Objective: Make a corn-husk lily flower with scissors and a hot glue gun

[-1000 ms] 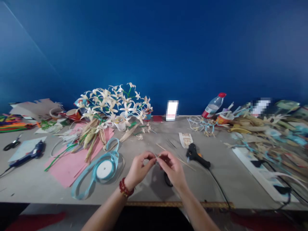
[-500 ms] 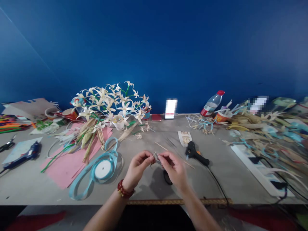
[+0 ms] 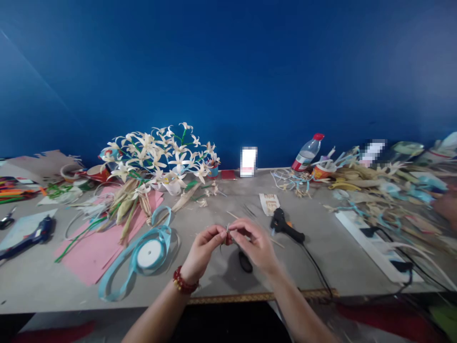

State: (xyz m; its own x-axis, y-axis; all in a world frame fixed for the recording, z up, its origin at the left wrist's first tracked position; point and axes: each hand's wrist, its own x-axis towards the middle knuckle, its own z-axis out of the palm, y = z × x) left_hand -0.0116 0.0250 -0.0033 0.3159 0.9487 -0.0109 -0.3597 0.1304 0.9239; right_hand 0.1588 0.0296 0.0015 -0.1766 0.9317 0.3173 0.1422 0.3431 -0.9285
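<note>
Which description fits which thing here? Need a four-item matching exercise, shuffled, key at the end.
Things:
1. Left hand
2. Small thin piece
3. Black glue gun
4. Ribbon roll

Descriptions:
A. Light blue with a white centre
B. Held between the left hand and the right hand
C. Lying on the table, to the right of both hands
D. Has a dark red beaded bracelet at its wrist

Pairs: 1-D, 2-B, 3-C, 4-A
</note>
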